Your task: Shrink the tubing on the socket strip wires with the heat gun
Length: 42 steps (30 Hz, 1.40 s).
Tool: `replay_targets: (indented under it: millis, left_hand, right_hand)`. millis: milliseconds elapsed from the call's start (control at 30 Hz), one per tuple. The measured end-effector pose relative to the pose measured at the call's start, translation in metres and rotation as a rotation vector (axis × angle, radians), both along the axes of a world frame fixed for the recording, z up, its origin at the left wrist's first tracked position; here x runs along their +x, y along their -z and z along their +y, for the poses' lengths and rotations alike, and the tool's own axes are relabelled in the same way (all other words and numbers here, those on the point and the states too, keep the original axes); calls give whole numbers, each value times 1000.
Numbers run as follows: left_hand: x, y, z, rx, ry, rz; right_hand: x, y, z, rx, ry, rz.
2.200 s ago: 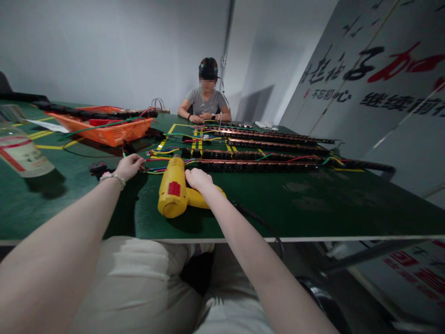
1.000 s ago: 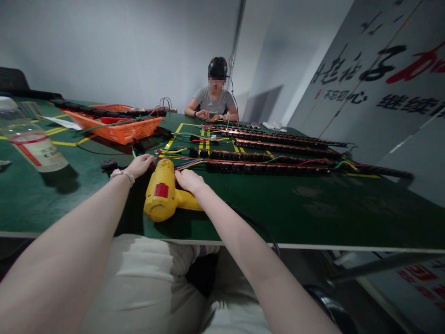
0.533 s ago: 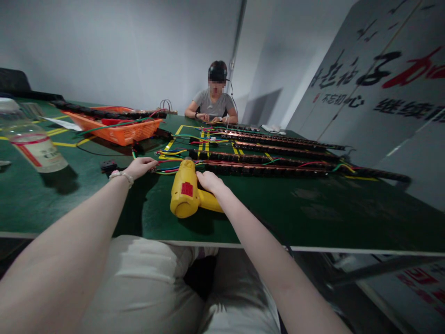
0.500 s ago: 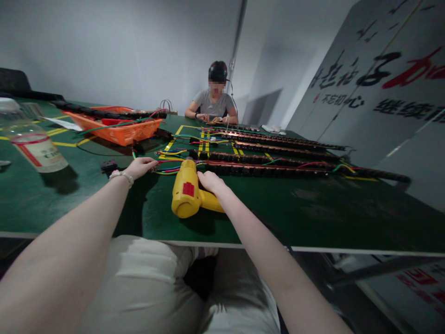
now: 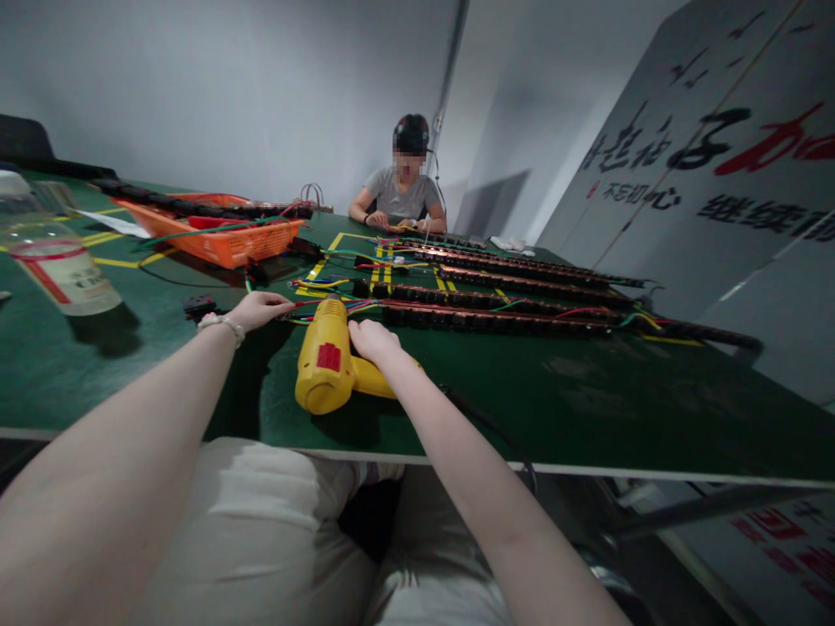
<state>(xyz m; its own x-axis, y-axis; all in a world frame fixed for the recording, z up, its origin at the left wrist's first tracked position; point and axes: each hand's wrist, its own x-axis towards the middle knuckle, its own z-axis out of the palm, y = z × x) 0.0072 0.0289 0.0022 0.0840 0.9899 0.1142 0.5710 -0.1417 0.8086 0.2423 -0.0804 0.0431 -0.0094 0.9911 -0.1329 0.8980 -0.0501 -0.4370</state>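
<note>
My right hand [image 5: 374, 339] is closed on the handle of a yellow heat gun [image 5: 326, 361] held over the near part of the table, its nozzle pointing away from me. Just past the nozzle run red, green and blue wires [image 5: 360, 306] from the end of a long black cable harness [image 5: 502, 320]. My left hand [image 5: 257, 311] pinches these wires at their left end, with its fingertips together. Left of that hand lies a black connector [image 5: 199, 306]. Exactly which wires are between the fingers is too small to tell.
An orange basket [image 5: 241, 248] with a harness across it stands at the back left. A clear bottle [image 5: 69, 274] is at far left. Several harnesses [image 5: 522, 276] lie behind. A power cord [image 5: 502, 430] hangs over the near edge. A co-worker [image 5: 404, 191] sits opposite.
The heat gun and my right hand have moved left, nearer to my left hand. My left hand stays at the wires. The view has shifted slightly.
</note>
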Motion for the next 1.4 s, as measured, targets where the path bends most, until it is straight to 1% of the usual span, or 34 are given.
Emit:
replay_targets:
  millis: [133, 233, 400, 700, 933, 1100, 1233, 1400]
  left_hand:
    - [-3, 4, 5, -32, 31, -88]
    - [-4, 5, 6, -6, -12, -92]
    - [-3, 2, 1, 17, -33, -93]
    - [0, -2, -7, 76, -39, -52]
    - [-5, 0, -5, 63, -51, -23]
    - [-5, 0, -5, 69, -84, -9]
    - [-5, 3, -3, 77, -85, -2]
    - [-9, 10, 5, 88, -74, -37]
  right_hand:
    - [-24, 0, -1, 22, -70, 27]
    - [-39, -1, -1, 13, -114, 38]
    - [-47, 1, 2, 8, -127, 52]
    - [-46, -2, 2, 16, -150, 74]
    - [-45, 0, 2, 20, -167, 91]
    - [-44, -1, 0, 24, -143, 81]
    - [-34, -1, 1, 22, -100, 58]
    - [-8, 0, 3, 19, -51, 9]
